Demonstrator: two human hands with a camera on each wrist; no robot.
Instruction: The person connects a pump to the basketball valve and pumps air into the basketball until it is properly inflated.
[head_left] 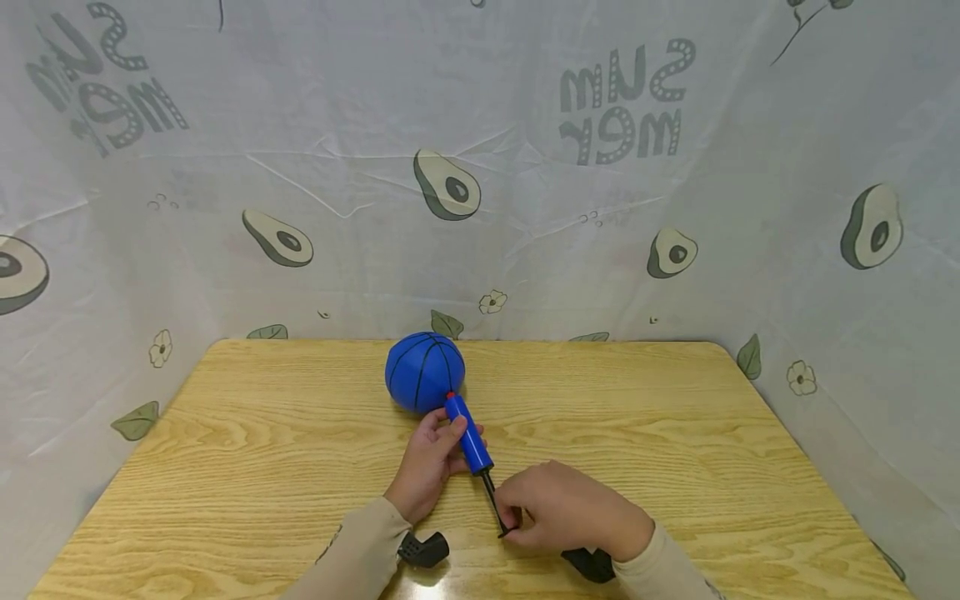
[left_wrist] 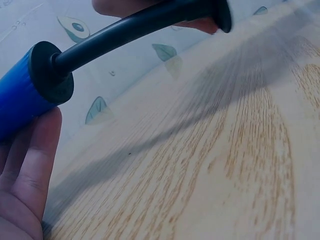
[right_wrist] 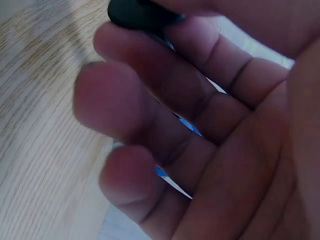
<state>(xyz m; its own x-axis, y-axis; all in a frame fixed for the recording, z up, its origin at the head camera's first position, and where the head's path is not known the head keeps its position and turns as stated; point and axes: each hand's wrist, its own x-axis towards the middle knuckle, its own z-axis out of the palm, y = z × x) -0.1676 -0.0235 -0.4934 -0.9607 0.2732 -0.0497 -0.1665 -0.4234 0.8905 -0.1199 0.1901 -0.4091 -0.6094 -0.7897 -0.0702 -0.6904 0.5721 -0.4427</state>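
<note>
A blue ball (head_left: 424,372) with black lines sits toward the back of the table. The red tip of a blue hand pump (head_left: 469,435) meets its lower right side; whether a needle is in the ball is hidden. My left hand (head_left: 432,460) grips the pump's barrel, fingers wrapped beneath it in the left wrist view. The black rod (left_wrist: 125,36) is drawn out of the barrel. At its end, my right hand (head_left: 558,507) pinches the black handle (right_wrist: 142,14) between thumb and fingers; the other fingers curl loosely in the right wrist view.
The wooden table (head_left: 637,408) reaches out on both sides of the ball and pump. Behind it hangs a pale curtain (head_left: 360,200) printed with avocados, leaves and lettering. A black wrist device (head_left: 424,550) is at the left sleeve.
</note>
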